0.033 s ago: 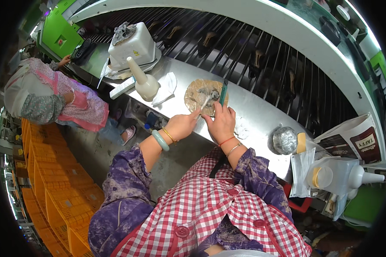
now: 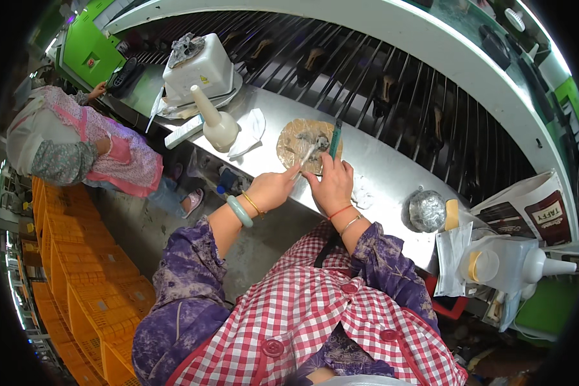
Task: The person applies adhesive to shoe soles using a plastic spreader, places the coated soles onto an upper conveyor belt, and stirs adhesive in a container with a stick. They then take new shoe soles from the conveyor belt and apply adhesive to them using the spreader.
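A round brown disc point(image 2: 291, 149) with a glossy, tape-like surface rests on the metal bench, with grey-black smears or lumps in its middle. My left hand point(image 2: 273, 189) is closed in a pinch on a thin pale stick point(image 2: 308, 154), its tip over the dark lumps. At the disc's near right edge, my right hand point(image 2: 333, 185) grips the rim, thumb at the near side and fingertips on top. Just beyond those fingertips lies a slim teal tool point(image 2: 336, 138), perhaps a cutter, along the disc's right side. Whether the fingers hold it too is unclear.
Left on the bench are a cream spouted bottle point(image 2: 220, 128), a folded white cloth point(image 2: 248, 133) and a white box point(image 2: 199, 71). To the right sit a silvery ball point(image 2: 426, 210) and a clear bottle point(image 2: 502, 258). Rods point(image 2: 367, 83) lie beyond; another person point(image 2: 103, 141) stands left by orange crates point(image 2: 96, 289).
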